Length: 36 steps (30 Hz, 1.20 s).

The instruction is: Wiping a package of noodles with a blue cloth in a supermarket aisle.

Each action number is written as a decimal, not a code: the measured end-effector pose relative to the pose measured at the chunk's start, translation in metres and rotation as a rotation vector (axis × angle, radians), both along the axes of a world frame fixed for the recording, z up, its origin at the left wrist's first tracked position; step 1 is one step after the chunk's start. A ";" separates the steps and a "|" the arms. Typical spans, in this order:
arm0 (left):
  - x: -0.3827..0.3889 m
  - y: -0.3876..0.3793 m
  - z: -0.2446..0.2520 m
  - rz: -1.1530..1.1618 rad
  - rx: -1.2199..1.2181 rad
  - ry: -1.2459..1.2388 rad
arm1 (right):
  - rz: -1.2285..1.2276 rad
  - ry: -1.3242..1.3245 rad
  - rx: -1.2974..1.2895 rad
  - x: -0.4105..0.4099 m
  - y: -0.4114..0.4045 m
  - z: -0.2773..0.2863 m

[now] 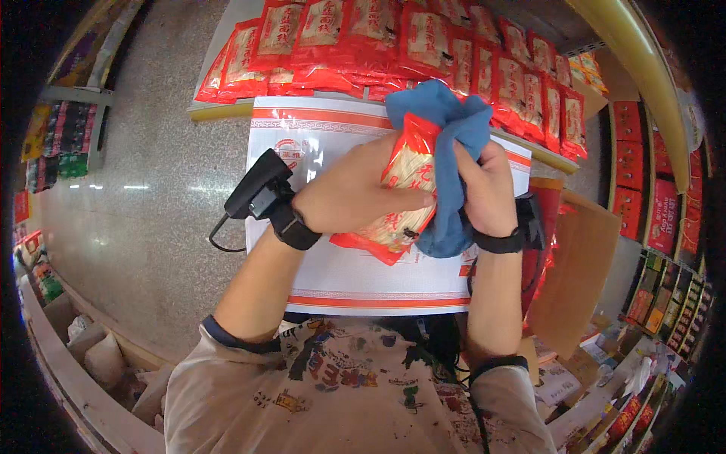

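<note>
My left hand (pixel 363 187) grips a red and clear plastic packet of dried noodles (pixel 411 170), thumb across its front. The packet is tilted and bears printed writing. In my right hand (pixel 485 184) is a bunched blue cloth (pixel 448 170), pressed along the packet's right edge. The cloth hides part of that edge, and its lower end hangs below the hand. Under both hands lies a white box (pixel 363 284) with orange-red border bands. Each wrist wears a black strap with a device on it.
Beyond the box, a shelf (pixel 221 112) holds rows of similar red noodle packets (pixel 368 34). An open cardboard carton (pixel 573 272) stands at right. Red boxes (pixel 628 170) fill shelving farther right. Speckled floor (pixel 153 170) lies at left, with a wooden-edged bin (pixel 108 363) at lower left.
</note>
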<state>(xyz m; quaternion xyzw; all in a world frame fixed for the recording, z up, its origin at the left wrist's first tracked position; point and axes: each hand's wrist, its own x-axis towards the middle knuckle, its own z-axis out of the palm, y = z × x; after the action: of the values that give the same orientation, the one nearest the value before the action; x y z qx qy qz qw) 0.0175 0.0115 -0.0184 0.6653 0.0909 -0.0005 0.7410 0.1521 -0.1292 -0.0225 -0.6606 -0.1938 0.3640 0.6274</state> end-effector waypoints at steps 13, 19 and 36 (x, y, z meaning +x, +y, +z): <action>-0.006 0.032 0.010 0.150 -0.407 -0.002 | -0.156 -0.069 0.087 0.008 -0.006 0.000; -0.007 0.035 0.027 0.350 -0.833 -0.183 | -0.264 0.075 0.264 0.009 0.001 0.005; 0.001 -0.007 0.009 0.671 -0.379 -0.141 | -0.265 0.066 0.217 -0.012 0.015 0.012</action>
<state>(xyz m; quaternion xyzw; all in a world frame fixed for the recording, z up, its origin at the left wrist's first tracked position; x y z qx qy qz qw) 0.0187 0.0044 -0.0097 0.4485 0.2507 0.2705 0.8141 0.1396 -0.1138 -0.0108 -0.5963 -0.1223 0.2766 0.7436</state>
